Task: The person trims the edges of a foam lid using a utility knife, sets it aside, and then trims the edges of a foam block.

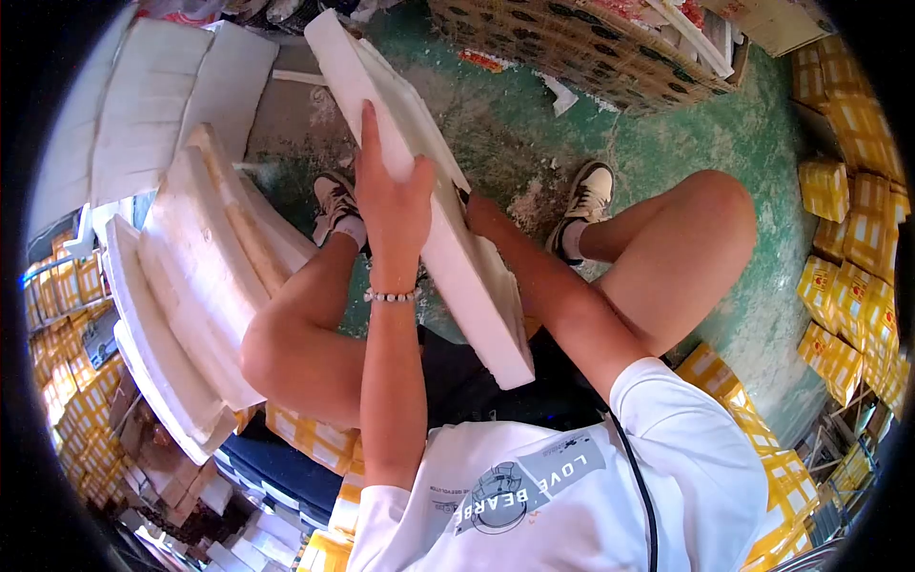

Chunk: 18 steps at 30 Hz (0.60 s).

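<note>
A thick white foam slab (448, 248) stands tilted across my lap, between my knees, with its narrow edge facing up. My left hand (391, 214), with a beaded bracelet at the wrist, grips it from above. The index finger lies stretched along the edge and the thumb hooks over the right side. On that right side, my right hand (486, 217) is closed close against the slab's broad face. A small black tip shows at its fingers, and the rest of what it holds is hidden.
More white foam pieces (195, 253) lean in a stack beside my left leg. A large cardboard box (591, 48) with scraps stands ahead. Yellow-and-white taped boxes (853, 296) are piled at the right. White bits litter the green floor (705, 124).
</note>
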Tool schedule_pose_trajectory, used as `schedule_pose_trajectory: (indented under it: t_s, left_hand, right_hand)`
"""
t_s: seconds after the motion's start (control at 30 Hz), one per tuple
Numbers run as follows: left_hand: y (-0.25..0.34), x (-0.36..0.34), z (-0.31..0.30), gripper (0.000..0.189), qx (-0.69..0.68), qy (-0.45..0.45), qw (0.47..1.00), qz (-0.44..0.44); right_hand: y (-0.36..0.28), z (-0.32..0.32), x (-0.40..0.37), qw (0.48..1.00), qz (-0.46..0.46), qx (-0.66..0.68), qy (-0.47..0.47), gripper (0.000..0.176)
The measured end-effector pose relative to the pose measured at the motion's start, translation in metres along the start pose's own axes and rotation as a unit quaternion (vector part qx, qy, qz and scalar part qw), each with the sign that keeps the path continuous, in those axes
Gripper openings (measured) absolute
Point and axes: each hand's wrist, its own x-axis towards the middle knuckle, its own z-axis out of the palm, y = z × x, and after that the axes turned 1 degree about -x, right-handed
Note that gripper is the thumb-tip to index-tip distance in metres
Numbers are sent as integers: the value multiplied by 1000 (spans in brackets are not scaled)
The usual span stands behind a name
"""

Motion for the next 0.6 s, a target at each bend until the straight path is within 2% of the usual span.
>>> schedule_pose_trajectory:
  t_s: [0.07, 0.1, 0.17, 0.2, 0.27, 0.3, 0.37, 0.43, 0.6]
  left_hand:
    - [3, 4, -2, 85, -3, -5, 1000, -9]
    - [3, 7, -2, 84, 19, 2, 1000, 3]
    - [1, 10, -9, 83, 45, 8, 999, 12]
    - [0, 20, -13, 82, 20, 14, 1000, 7]
    - [-6, 37, -16, 82, -2, 22, 1000, 1]
    - [-11, 43, -16, 79, 15, 21, 999, 18]
    - [-20, 47, -19, 77, 35, 21, 999, 35]
    - [-22, 51, -17, 78, 20, 0, 1000, 24]
    - [0, 49, -16, 78, 56, -5, 998, -7]
  right_hand:
    - [-16, -11, -22, 989, -28, 106, 104, 25]
    - [-11, -8, -6, 988, -32, 106, 108, 25]
    - [-5, 4, 18, 984, -102, 83, 121, 57]
    - [-21, -14, 12, 983, -106, 84, 128, 57]
    - [-52, -37, -5, 989, -49, 86, 106, 31]
    - [-43, -23, 14, 990, -52, 87, 102, 31]
    - [-27, -6, 52, 994, -54, 65, 71, 51]
    - [-43, -30, 25, 992, -53, 85, 75, 49]
    - [-50, -34, 4, 993, -27, 99, 59, 49]
